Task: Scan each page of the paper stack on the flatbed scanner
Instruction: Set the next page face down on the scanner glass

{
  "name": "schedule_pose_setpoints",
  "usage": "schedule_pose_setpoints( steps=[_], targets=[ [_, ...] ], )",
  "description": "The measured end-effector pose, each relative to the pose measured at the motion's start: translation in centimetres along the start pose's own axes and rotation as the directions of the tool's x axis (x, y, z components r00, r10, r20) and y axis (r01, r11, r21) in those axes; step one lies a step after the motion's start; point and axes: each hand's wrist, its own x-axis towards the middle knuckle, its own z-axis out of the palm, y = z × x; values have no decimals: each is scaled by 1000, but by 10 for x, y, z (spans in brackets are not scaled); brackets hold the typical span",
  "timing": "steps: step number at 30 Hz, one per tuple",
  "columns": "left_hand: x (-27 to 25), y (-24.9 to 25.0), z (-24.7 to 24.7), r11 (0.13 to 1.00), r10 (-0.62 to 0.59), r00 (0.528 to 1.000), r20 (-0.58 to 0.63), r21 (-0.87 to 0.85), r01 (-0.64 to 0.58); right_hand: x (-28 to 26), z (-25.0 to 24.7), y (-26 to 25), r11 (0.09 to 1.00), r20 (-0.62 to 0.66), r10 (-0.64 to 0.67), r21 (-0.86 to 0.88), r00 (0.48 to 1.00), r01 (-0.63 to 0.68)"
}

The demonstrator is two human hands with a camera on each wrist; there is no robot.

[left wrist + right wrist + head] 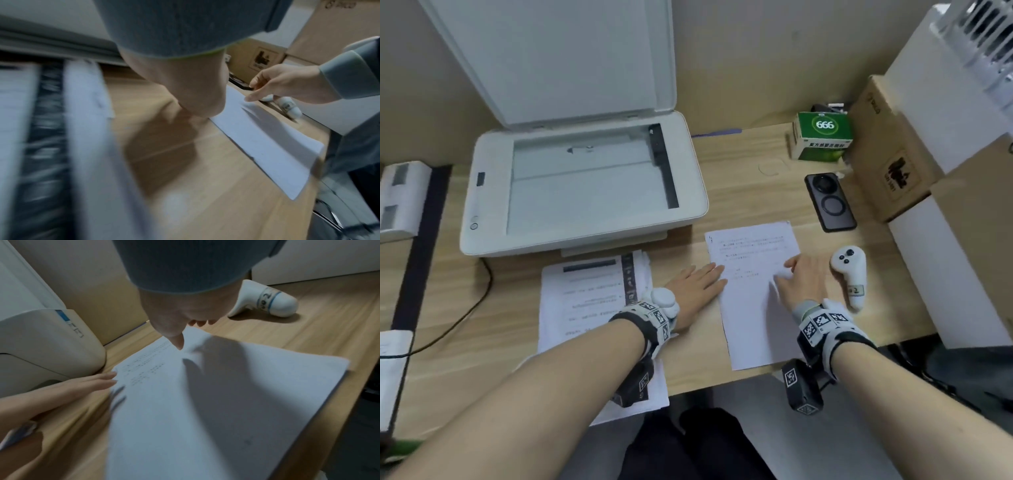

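Resting flat, left hand [695,286] grip relaxed at sheet [751,308] left edge; right hand [803,279] fingers spread atop.

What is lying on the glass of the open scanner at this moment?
No page lies on the scanner glass; the lid stands open. The hinge-side glass edge under the lid is hidden. The right hand is on the paper stack on the desk.

White scanner [582,192], green box [823,140].
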Motion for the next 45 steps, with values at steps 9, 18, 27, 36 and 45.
schedule_pose_setpoints(
  steps=[9,18,27,36,45],
  targets=[
    [-138,-77,24,918,-376,926,-38,-150,367,-61,64,-119,989,396,-141,105,907,108],
    [-234,-91,86,783,-503,856,117,-359,509,-118,123,-184,966,417,-235,2,878,258],
    [-233,-97,91,775,-511,856,84,-385,500,-120,109,-180,963,453,-190,-88,871,256],
    [-216,-111,-5,862,-447,891,-79,-307,404,-105,42,-219,807,427,-365,-297,827,510],
    [-201,-132,-103,975,-206,912,-354,-158,159,-64,-14,-304,713,255,-586,-288,769,639]
  ],
)
